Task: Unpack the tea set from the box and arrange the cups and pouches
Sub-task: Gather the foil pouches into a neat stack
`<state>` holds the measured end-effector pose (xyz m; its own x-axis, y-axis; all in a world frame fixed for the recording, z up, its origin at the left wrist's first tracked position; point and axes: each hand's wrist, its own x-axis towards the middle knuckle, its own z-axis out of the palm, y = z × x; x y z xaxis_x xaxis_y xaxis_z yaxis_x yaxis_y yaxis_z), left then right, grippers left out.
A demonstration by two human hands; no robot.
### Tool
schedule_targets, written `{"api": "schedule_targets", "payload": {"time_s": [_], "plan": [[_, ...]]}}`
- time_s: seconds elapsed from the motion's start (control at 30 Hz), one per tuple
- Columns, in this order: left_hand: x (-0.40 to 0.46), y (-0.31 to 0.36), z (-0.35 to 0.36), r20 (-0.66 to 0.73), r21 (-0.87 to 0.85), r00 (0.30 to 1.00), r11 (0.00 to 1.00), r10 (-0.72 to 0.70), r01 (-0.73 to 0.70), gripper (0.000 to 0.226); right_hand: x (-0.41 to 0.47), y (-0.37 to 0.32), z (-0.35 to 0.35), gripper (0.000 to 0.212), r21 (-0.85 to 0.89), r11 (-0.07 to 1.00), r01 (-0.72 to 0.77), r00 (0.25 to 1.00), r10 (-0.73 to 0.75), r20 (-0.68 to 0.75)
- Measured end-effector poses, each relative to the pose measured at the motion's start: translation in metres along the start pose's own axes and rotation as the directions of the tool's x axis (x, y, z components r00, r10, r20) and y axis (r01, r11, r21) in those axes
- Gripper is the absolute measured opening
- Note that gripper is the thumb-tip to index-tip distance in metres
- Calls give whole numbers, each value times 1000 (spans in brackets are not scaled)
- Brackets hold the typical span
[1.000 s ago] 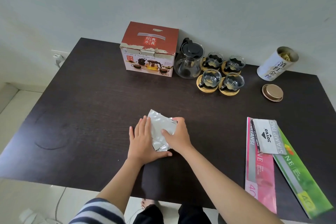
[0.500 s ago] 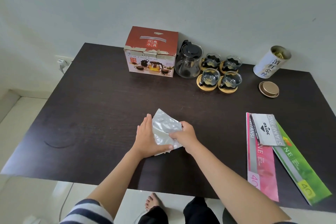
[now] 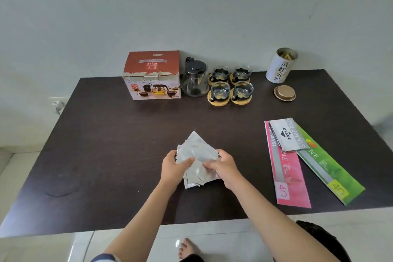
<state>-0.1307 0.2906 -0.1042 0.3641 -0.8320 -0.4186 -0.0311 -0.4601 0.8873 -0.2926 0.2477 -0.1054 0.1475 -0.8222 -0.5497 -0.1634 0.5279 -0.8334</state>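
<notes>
A stack of several silver foil pouches (image 3: 196, 151) is held above the dark table (image 3: 110, 151) near its front middle. My left hand (image 3: 173, 167) grips the stack's left edge, thumb on top. My right hand (image 3: 222, 167) pinches the right side. At the back stands the red tea set box (image 3: 152, 74), closed. Next to it is a glass teapot (image 3: 194, 78) with a black lid. Right of the teapot, several glass cups (image 3: 230, 84) sit on round wooden coasters in a square group.
A white tea tin (image 3: 280, 67) stands open at the back right, its gold lid (image 3: 284, 92) lying in front of it. Pink and green paper packs (image 3: 291, 176) with a stamp pad box (image 3: 287, 135) on top lie at the right.
The pouches were pressed flat on the table under both hands; now both hands have gathered them and lifted them off the surface. The camera has pulled back.
</notes>
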Motion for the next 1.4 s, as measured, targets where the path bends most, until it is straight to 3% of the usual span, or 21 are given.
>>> {"api": "schedule_targets", "payload": {"time_s": [0.3,0.43,0.6,0.87,0.97,1.1,1.27,1.4], "plan": [[-76,19,161,317,79,946,991,74,-104,17,-86,38,-148,17,151,987,47,945,5,-328],[-139,1,249,439,145,896,980,61,-138,27,-142,81,-229,21,260,965,23,883,102,-457],[-210,-44,344,540,305,841,923,37,-236,22,-205,158,-311,26,364,930,52,801,178,-571],[-272,-121,414,571,523,804,829,-168,-198,53,-254,262,-368,19,439,892,-107,654,396,-645],[-279,-143,428,567,577,786,800,-246,-165,45,-250,290,-373,43,516,842,-157,608,494,-621],[-262,-176,455,584,637,744,751,-325,-172,41,-229,318,-383,41,555,813,-178,543,551,-633],[-231,-219,487,620,694,722,645,-309,-320,75,-190,355,-403,52,533,803,-267,535,583,-611],[-215,-239,479,578,759,750,549,-322,-349,77,-178,378,-412,54,485,778,-400,518,628,-580]]}}
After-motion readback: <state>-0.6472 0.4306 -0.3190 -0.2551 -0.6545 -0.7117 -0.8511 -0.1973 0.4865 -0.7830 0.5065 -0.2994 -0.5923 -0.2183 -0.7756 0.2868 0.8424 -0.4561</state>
